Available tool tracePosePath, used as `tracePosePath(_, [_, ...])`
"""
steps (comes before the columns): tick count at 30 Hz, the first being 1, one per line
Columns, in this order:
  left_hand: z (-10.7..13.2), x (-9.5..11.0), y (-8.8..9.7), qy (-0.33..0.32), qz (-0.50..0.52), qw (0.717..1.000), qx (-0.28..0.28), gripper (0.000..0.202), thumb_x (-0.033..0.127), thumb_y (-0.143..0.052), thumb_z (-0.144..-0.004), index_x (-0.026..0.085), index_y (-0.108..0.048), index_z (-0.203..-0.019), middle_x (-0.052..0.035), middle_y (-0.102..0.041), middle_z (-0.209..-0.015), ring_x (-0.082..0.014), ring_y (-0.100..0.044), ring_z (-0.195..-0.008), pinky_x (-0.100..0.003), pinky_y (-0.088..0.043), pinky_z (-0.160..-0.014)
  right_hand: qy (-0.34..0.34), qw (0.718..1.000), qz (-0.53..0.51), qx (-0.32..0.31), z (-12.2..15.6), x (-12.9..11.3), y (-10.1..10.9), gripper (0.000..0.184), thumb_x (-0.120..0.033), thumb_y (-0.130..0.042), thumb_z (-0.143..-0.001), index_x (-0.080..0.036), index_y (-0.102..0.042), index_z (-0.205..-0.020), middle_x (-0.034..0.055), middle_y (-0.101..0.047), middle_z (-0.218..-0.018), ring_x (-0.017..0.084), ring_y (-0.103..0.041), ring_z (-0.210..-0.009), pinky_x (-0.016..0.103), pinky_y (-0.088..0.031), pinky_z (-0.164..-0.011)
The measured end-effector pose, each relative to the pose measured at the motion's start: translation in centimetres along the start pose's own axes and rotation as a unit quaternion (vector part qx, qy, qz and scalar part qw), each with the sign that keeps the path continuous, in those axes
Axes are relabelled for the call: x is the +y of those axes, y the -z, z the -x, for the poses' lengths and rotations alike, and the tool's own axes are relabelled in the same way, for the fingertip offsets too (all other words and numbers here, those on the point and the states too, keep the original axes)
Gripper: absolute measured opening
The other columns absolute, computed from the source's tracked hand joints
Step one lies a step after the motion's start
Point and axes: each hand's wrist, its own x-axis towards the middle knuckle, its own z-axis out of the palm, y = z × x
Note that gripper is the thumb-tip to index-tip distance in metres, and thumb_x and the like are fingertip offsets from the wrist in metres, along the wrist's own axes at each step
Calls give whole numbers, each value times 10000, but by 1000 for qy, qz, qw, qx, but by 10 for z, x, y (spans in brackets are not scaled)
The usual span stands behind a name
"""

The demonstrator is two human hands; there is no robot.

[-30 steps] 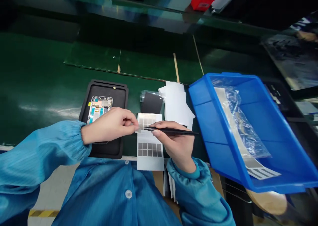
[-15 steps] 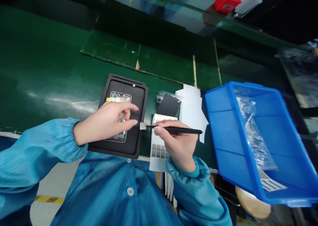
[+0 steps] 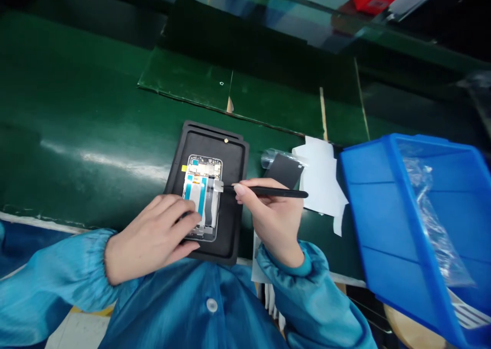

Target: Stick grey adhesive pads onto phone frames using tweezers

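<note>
An opened phone (image 3: 209,171), its circuit board and blue strips showing, lies in a black tray (image 3: 232,221). My left hand (image 3: 161,231) rests over the phone's lower left part, fingers apart and fingertips on it, hiding that corner. In my right hand (image 3: 274,216) is a pair of black tweezers (image 3: 284,191), held level and pointing left. At the tweezers' tip a small grey-silver square piece (image 3: 218,186) is over the phone's right edge; whether it touches the phone I cannot tell.
Right of the tray are a dark flat card (image 3: 284,170), a clear plastic film (image 3: 268,157) and white paper (image 3: 320,175). A blue bin (image 3: 368,201) holding plastic bags stands at the right. A raised green board (image 3: 268,98) edges the bench behind.
My left hand has moved down and left, uncovering more of the phone. My right hand has brought the tweezers and square piece from the tray's right rim over the phone. The view has shifted.
</note>
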Motion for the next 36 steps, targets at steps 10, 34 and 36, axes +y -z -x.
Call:
tracePosePath(10, [17, 28, -42, 295, 223, 920, 134, 725, 306, -509, -971, 251, -126, -1584, -137, -221, -1623, -300, -235, -1513, -527, -357, -1192, -36, 999, -7, -18, -9, -12, -19, 140, -294, -840, -735, -198, -747, -776, 30, -763, -733, 163, -703, -585, 284, -622, -561])
tracePosePath(34, [-15, 0, -32, 178, 109, 967, 143, 584, 228, -572, -892, 193, -372, -1440, -157, -433, -1449, -324, -387, -1405, -519, -374, -1178, -25, 994, 67, -81, -4, -18, -17, 38, -217, -797, -785, -215, -759, -785, 28, -773, -774, 179, -739, -659, 261, -645, -593])
tracePosePath(36, [-15, -1, -32, 178, 110, 967, 143, 582, 224, -567, -892, 190, -376, -1440, -157, -435, -1447, -323, -388, -1403, -518, -372, -1178, -24, 994, 73, -83, -3, -17, -17, 31, -224, -792, -791, -215, -762, -790, 30, -772, -773, 181, -737, -656, 267, -644, -591])
